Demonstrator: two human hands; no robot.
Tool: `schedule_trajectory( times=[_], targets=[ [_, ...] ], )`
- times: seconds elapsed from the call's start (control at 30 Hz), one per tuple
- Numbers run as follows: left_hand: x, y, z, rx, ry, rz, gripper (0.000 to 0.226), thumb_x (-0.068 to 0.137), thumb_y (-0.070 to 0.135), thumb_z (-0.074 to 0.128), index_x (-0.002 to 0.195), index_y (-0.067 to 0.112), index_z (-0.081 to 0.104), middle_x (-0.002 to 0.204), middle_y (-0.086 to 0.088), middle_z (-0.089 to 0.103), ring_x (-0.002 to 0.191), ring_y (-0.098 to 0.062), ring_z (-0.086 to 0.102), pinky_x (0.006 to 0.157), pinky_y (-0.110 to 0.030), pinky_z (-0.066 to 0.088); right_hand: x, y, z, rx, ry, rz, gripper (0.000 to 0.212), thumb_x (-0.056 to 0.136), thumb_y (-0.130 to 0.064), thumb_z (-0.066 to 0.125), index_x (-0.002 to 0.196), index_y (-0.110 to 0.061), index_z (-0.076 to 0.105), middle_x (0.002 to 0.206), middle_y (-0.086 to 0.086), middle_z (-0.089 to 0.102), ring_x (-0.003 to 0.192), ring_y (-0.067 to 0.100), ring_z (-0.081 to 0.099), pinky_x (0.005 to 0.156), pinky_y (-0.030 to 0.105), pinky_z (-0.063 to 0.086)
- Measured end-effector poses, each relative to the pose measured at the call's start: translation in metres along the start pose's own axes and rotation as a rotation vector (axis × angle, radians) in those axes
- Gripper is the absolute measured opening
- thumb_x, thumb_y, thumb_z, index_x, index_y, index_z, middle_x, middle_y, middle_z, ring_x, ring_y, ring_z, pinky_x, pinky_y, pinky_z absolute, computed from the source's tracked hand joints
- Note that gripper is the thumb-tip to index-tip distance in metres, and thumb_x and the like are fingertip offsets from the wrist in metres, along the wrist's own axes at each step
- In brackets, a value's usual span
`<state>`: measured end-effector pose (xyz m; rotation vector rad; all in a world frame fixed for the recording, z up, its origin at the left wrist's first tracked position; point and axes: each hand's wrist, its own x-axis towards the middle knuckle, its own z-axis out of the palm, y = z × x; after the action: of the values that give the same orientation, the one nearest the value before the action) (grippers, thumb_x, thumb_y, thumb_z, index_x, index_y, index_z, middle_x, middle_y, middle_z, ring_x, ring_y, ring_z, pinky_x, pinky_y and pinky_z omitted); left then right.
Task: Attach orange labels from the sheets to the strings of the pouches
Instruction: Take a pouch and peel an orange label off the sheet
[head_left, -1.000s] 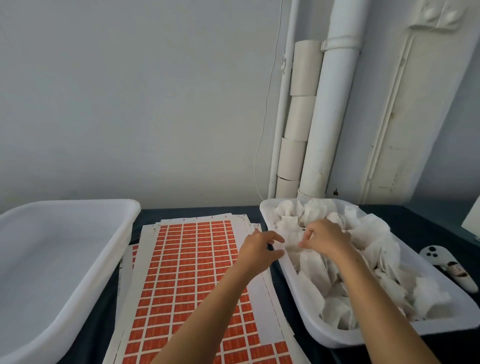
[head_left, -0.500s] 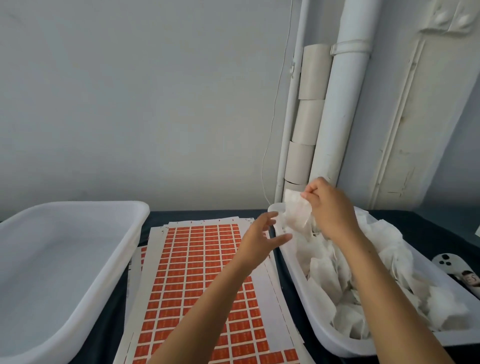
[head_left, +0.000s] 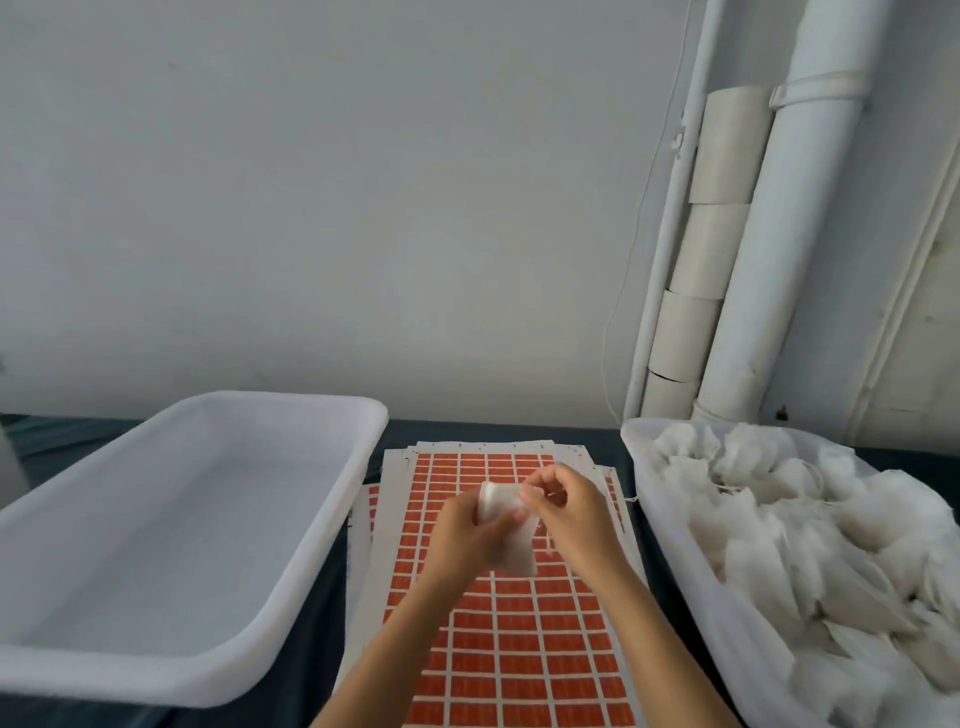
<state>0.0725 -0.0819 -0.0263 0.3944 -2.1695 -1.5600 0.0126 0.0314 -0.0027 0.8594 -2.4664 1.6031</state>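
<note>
A stack of sheets with orange labels (head_left: 519, 644) lies on the dark table between two white tubs. Above the sheets I hold one white pouch (head_left: 511, 540) between both hands. My left hand (head_left: 465, 530) grips the pouch from the left, fingers curled round it. My right hand (head_left: 566, 506) pinches the pouch's top edge with curled fingers. The pouch's string is too thin to make out between the fingers. The right tub (head_left: 675, 582) is heaped with several white pouches (head_left: 810, 525).
A white tub (head_left: 218, 670) with nothing visible inside stands on the left. Behind the right tub, white pipes (head_left: 769, 249) and stacked cardboard tubes (head_left: 701, 249) run up the wall. A thin wire hangs down the wall beside them.
My right hand has lifted a pouch out of the right tub and carried it left over the label sheets. My left hand has closed on it. The camera view has turned left.
</note>
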Motion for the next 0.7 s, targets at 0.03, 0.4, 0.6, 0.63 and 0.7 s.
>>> schedule_trajectory(
  times=[0.03,0.4,0.6,0.63,0.7],
  targets=[
    [0.001,-0.01,-0.001,0.008,0.019,-0.036,0.029,0.083,0.033,0.068,0.1,0.01,0.062,0.095,-0.005,0.069,0.083,-0.016,0.068,0.071,-0.028,0.059,-0.003,0.009,0.009,0.011,-0.01,0.036,0.009,0.087,-0.023,0.064,0.093,-0.027,0.058,0.085,-0.019,0.058,0.078,-0.003,0.058,0.061,0.002,0.044],
    [-0.002,-0.043,0.003,-0.125,0.039,-0.015,0.015,0.079,0.036,0.072,0.091,0.027,0.068,0.085,0.011,0.069,0.078,-0.008,0.067,0.058,-0.012,0.051,-0.022,0.046,0.038,0.178,0.095,0.038,0.012,0.088,-0.017,0.062,0.08,-0.026,0.063,0.071,-0.009,0.068,0.066,0.005,0.067,0.059,0.014,0.053],
    [0.001,-0.038,0.008,-0.199,0.037,0.058,0.006,0.077,0.032,0.074,0.081,0.028,0.071,0.08,0.016,0.071,0.074,-0.001,0.065,0.058,-0.009,0.048,-0.023,0.052,0.034,0.138,0.121,-0.035,0.009,0.086,-0.016,0.063,0.083,-0.024,0.064,0.073,-0.013,0.068,0.068,0.002,0.066,0.058,0.012,0.052],
    [0.001,-0.038,0.009,-0.205,0.05,0.061,0.006,0.077,0.031,0.075,0.079,0.028,0.072,0.08,0.016,0.071,0.075,-0.001,0.065,0.058,-0.008,0.048,-0.023,0.053,0.034,0.114,0.118,-0.058,0.009,0.087,-0.016,0.062,0.083,-0.024,0.064,0.073,-0.013,0.067,0.068,0.002,0.066,0.058,0.012,0.052],
    [0.002,-0.04,0.01,-0.208,0.085,0.051,0.005,0.076,0.031,0.076,0.076,0.028,0.071,0.079,0.018,0.07,0.076,0.001,0.064,0.057,-0.007,0.047,-0.023,0.054,0.032,0.047,0.096,-0.113,0.008,0.087,-0.018,0.061,0.083,-0.024,0.063,0.074,-0.015,0.066,0.07,0.0,0.065,0.06,0.013,0.053]
  ],
)
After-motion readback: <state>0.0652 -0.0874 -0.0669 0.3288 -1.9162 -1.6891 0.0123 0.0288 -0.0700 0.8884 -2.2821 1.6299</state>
